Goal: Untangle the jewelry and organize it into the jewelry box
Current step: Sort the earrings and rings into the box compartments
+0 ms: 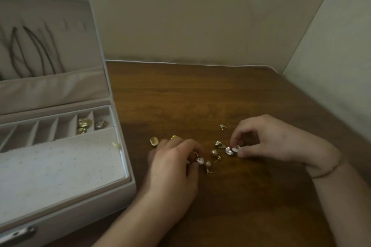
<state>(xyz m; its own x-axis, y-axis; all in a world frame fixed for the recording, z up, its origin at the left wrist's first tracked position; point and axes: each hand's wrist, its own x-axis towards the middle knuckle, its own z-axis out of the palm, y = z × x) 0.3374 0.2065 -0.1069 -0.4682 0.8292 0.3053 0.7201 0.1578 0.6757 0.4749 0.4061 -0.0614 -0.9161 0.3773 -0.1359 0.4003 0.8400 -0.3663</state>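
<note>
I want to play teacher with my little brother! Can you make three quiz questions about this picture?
1. True or false: the jewelry box lid is closed.
2. What does the right hand pinch? A) silvery earring B) necklace C) spoon
3. How many slots of the box's divided row hold jewelry?

Key: 1. False, it stands open. 2. A. 3. Two, the gold pieces and a pale piece beside them.

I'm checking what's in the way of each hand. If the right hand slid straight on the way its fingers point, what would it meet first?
The right hand points leftward across the table. Past the silvery earring it pinches, the small gold piece seems closest, though depth is uncertain.
</note>
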